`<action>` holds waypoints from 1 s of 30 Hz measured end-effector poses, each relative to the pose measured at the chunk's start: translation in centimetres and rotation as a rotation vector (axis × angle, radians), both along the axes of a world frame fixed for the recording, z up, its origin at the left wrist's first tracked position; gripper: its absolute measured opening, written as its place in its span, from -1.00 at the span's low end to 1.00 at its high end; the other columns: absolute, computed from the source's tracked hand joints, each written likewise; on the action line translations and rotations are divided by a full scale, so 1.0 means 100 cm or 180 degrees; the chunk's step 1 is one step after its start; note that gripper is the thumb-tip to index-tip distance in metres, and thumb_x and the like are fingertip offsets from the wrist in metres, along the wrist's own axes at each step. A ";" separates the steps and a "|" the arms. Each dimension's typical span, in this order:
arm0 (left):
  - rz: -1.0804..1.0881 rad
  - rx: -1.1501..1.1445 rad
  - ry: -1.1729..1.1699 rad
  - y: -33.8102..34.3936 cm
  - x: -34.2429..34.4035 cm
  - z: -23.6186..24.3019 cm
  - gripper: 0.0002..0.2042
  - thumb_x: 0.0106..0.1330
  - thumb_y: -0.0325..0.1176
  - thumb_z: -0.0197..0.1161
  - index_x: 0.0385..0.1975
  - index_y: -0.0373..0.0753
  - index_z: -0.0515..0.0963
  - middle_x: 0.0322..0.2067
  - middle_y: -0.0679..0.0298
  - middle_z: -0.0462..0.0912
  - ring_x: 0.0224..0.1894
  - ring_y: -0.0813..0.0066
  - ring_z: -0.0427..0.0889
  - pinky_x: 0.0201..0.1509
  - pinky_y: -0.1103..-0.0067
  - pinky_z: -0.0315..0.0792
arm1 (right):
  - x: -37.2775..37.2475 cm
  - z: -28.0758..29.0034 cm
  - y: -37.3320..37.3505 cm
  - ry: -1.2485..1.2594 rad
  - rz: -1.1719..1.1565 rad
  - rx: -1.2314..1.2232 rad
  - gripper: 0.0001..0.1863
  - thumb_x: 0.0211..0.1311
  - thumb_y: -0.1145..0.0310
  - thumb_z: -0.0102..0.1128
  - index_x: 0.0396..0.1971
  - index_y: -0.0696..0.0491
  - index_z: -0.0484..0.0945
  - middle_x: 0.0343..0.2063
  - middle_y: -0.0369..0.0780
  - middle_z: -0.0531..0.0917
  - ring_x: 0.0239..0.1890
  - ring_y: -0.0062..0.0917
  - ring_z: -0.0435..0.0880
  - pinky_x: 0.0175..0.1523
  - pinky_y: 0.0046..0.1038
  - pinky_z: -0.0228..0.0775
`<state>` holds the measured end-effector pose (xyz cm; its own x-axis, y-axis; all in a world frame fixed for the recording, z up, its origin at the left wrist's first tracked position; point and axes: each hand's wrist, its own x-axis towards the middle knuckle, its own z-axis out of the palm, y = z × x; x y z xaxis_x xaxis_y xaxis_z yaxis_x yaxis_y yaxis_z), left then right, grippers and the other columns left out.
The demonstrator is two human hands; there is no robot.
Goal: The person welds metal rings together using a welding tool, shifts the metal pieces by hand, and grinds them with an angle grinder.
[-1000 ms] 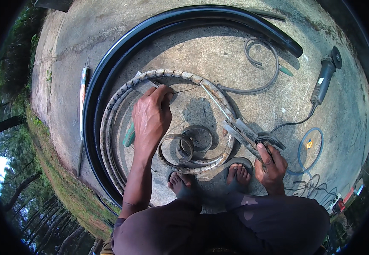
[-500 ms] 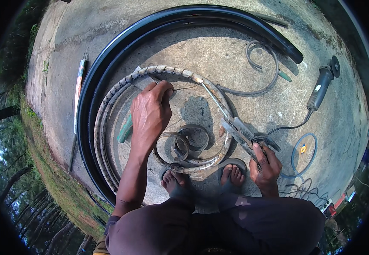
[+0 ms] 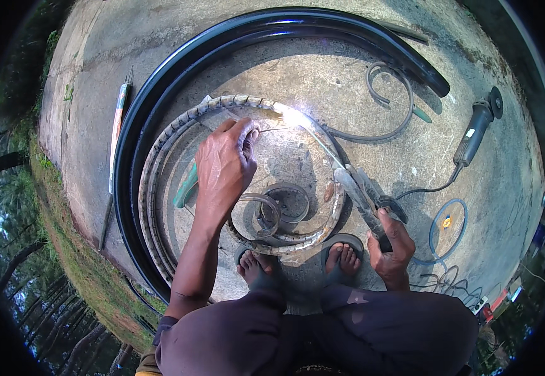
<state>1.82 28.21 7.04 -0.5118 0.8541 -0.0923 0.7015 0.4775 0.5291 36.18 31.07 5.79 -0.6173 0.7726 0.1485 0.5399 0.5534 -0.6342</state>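
My right hand [image 3: 393, 247] is closed round the handle of a welding electrode holder [image 3: 359, 191]. A thin electrode [image 3: 324, 145] runs from its jaws up to a ringed metal coil [image 3: 185, 115] on the concrete. A bright white arc [image 3: 296, 117] glares where the tip meets the coil's top right, hiding the contact point. My left hand [image 3: 225, 153], fingers pinched, holds a thin wire [image 3: 272, 130] whose far end reaches toward the glare. Beside my left wrist lies a green-handled tool [image 3: 186, 187], partly covered by the hand.
A large black curved channel [image 3: 128, 125] arcs round the coil. To the right lie an angle grinder [image 3: 472, 131] with its cord, a blue-grey hose loop [image 3: 465, 213] and tangled cables [image 3: 451, 282]. A long narrow packet [image 3: 118, 131] lies at left. My sandalled feet [image 3: 343, 257] stand close to the coil.
A bright arc has lit at the electrode tip. The electrode holder has shifted slightly up, and my left hand has moved a little right with the wire.
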 end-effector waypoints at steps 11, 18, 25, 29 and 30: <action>0.0107 -0.0178 -0.0107 -0.006 -0.007 0.006 -0.84 0.33 -0.39 0.28 -0.17 -0.25 0.71 -0.29 0.05 0.71 -0.26 0.00 0.69 -0.14 0.29 0.49 | 0.009 0.005 -0.002 0.0006 -0.0256 -0.0331 -0.35 0.07 0.63 0.34 0.26 0.25 0.48 -0.26 -0.01 0.69 -0.27 -0.21 0.74 -0.14 -0.28 0.59; 0.0102 0.0043 -0.0112 -0.013 -0.008 0.000 -0.89 0.33 -0.39 0.26 -0.23 -0.18 0.69 -0.34 0.07 0.66 -0.27 -0.05 0.68 -0.19 0.19 0.48 | -0.002 0.004 -0.002 0.0000 0.0091 -0.0110 -0.36 0.03 0.65 0.36 0.23 0.17 0.54 -0.21 0.02 0.69 -0.25 -0.14 0.75 -0.18 -0.29 0.60; 0.0109 0.0015 -0.0090 -0.013 -0.007 0.000 -0.87 0.32 -0.44 0.25 -0.20 -0.17 0.69 -0.33 0.08 0.67 -0.27 -0.05 0.68 -0.19 0.18 0.49 | -0.004 0.004 -0.003 -0.0021 0.0094 0.0016 -0.34 -0.01 0.63 0.38 0.22 0.09 0.57 -0.25 -0.04 0.67 -0.29 -0.17 0.76 -0.26 -0.28 0.61; 0.0079 -0.0019 -0.0064 -0.015 -0.009 -0.006 -0.84 0.29 -0.48 0.26 -0.17 -0.17 0.68 -0.31 0.07 0.68 -0.26 -0.06 0.68 -0.19 0.18 0.49 | 0.000 0.008 -0.003 -0.0174 0.0199 -0.0049 -0.36 0.04 0.66 0.36 0.22 0.20 0.52 -0.22 0.02 0.69 -0.26 -0.14 0.75 -0.20 -0.29 0.60; 0.0060 0.0027 -0.0050 -0.016 -0.009 -0.006 -0.83 0.28 -0.49 0.26 -0.16 -0.18 0.67 -0.30 0.06 0.68 -0.27 -0.06 0.68 -0.19 0.17 0.49 | -0.001 0.007 -0.003 -0.0188 0.0200 -0.0034 -0.36 0.04 0.66 0.36 0.22 0.20 0.52 -0.23 0.02 0.68 -0.27 -0.13 0.75 -0.20 -0.28 0.60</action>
